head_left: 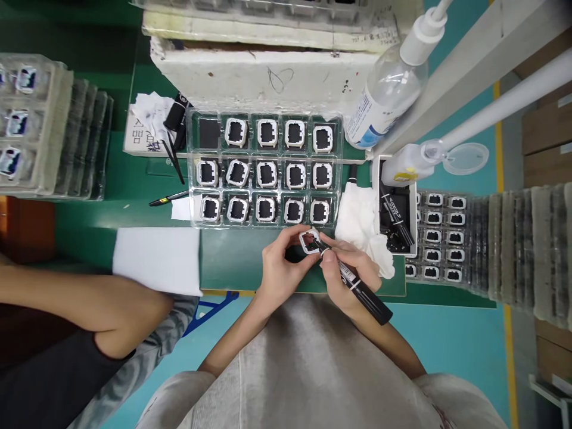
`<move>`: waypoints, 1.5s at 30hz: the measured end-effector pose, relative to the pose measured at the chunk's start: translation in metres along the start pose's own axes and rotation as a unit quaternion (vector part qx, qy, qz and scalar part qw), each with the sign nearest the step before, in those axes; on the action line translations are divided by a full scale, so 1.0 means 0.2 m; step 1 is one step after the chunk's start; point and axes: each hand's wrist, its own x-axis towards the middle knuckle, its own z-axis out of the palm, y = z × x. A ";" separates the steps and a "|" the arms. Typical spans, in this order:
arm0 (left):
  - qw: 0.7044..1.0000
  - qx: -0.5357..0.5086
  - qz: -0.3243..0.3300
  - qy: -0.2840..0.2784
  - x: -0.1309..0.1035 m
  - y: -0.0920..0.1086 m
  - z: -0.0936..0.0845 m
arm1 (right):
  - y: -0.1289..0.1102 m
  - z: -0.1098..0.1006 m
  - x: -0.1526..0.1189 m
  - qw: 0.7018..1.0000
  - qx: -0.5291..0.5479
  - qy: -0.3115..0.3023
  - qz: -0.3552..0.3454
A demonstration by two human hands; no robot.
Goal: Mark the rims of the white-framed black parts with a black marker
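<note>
My left hand (283, 262) pinches a small white square frame (308, 241) with a dark inner edge, held just below the clear tray. In my right hand (348, 268) is a black marker (364, 295), its tip touching the inside of the frame. The clear plastic tray (267, 157) has three rows of pockets holding several similar white frames (267, 133). Its top left pocket holds no frame and shows a dark bottom.
A person's bare arm (80, 304) rests at the left, beside a white cloth (156, 259). Right of the tray are crumpled tissue (360, 220), a box of markers (413, 223) and a pump bottle (386, 98). Stacked trays (84, 137) stand at far left.
</note>
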 end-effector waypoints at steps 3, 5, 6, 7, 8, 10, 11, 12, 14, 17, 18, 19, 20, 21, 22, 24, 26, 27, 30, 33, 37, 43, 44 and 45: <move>1.000 -0.002 -0.003 -0.005 0.00 0.00 0.00 | 0.00 0.00 0.00 1.000 0.003 -0.004 -0.005; 1.000 0.000 -0.008 -0.008 0.00 0.01 -0.01 | -0.01 0.00 0.00 1.000 0.003 -0.005 -0.004; 1.000 0.002 -0.010 -0.009 0.00 0.01 -0.01 | -0.01 0.00 0.00 1.000 0.003 -0.006 -0.004; 1.000 0.003 -0.012 -0.011 0.00 0.01 -0.01 | -0.01 -0.01 0.01 1.000 0.003 -0.007 -0.005; 1.000 0.003 -0.014 -0.012 0.01 0.02 -0.01 | -0.01 -0.01 0.01 1.000 0.003 -0.008 -0.004; 1.000 -0.002 -0.016 -0.011 0.01 0.02 -0.01 | -0.01 0.00 0.01 1.000 0.002 -0.009 -0.003; 1.000 -0.005 -0.017 -0.010 0.01 0.02 -0.01 | 0.00 0.00 0.01 1.000 0.002 -0.009 -0.002; 1.000 -0.008 -0.018 -0.010 0.01 0.02 -0.01 | 0.00 0.00 0.01 1.000 0.005 -0.007 -0.003; 1.000 -0.015 -0.016 -0.012 0.01 0.02 -0.01 | 0.00 0.00 0.00 1.000 0.014 -0.002 -0.007; 1.000 -0.021 -0.010 -0.021 0.00 0.02 -0.01 | 0.00 0.00 0.00 1.000 0.022 0.005 -0.005; 0.999 -0.019 -0.008 -0.025 0.00 0.02 -0.01 | 0.00 0.00 -0.01 1.000 0.021 0.011 -0.005; 0.999 -0.014 -0.004 -0.028 0.00 0.03 -0.02 | 0.00 0.00 -0.01 1.000 0.020 0.017 -0.005; 1.000 -0.005 0.004 -0.028 0.01 0.05 -0.04 | 0.01 0.00 -0.02 0.999 0.019 0.026 -0.008; 0.999 0.012 0.021 -0.023 0.02 0.06 -0.06 | 0.01 -0.01 -0.02 0.999 0.020 0.032 -0.010; 0.998 0.039 0.047 -0.012 0.04 0.08 -0.09 | 0.01 -0.01 -0.02 0.999 0.021 0.036 -0.012; 0.985 0.122 0.118 0.037 0.13 0.12 -0.19 | 0.03 -0.01 -0.03 0.999 0.025 0.035 -0.016; 0.951 0.226 0.181 0.107 0.26 0.15 -0.33 | 0.04 -0.02 -0.03 0.999 0.021 0.032 -0.019; 0.937 0.263 0.194 0.126 0.34 0.15 -0.41 | 0.04 -0.02 -0.03 0.999 0.014 0.029 -0.021; 0.909 0.328 0.202 0.161 0.63 0.13 -0.64 | 0.03 -0.02 -0.03 0.999 -0.005 0.021 -0.026; 0.896 0.381 0.158 0.162 0.87 0.06 -0.79 | 0.02 -0.02 -0.01 0.999 -0.009 0.012 -0.038; 0.905 0.398 0.116 0.099 1.03 0.00 -0.84 | 0.03 -0.01 0.00 0.998 -0.023 0.018 -0.048; 0.891 0.406 0.136 0.149 1.02 0.01 -0.74 | 0.05 -0.01 -0.02 0.998 -0.024 0.016 -0.049; 0.891 0.410 0.130 0.144 1.02 0.02 -0.72 | 0.05 -0.01 -0.02 0.998 -0.021 0.015 -0.051; 0.892 0.415 0.119 0.138 1.02 0.04 -0.71 | 0.05 -0.01 -0.03 0.998 -0.018 0.013 -0.051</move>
